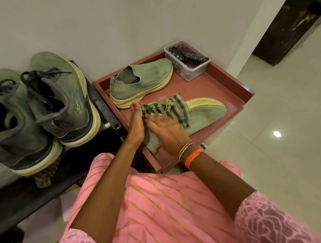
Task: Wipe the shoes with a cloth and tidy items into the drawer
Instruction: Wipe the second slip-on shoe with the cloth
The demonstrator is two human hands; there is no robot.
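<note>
An open reddish-brown drawer [222, 87] holds two green slip-on shoes. The far shoe [145, 77] lies on its side by the wall. The near shoe [206, 114] lies with its toe to the right and its yellow sole edge showing. A green checked cloth [175, 107] is bunched on its middle. My right hand [166, 132] grips the cloth and presses it onto the near shoe; its fingers are blurred. My left hand [135, 123] holds the near shoe at its heel end, thumb raised; its fingers are hidden.
A clear plastic box [186, 67] with a remote control [194, 57] stands in the drawer's far corner. Two green lace-up sneakers [60, 101] [12, 123] sit on a black rack [102, 107] at the left. White wall behind, tiled floor on the right.
</note>
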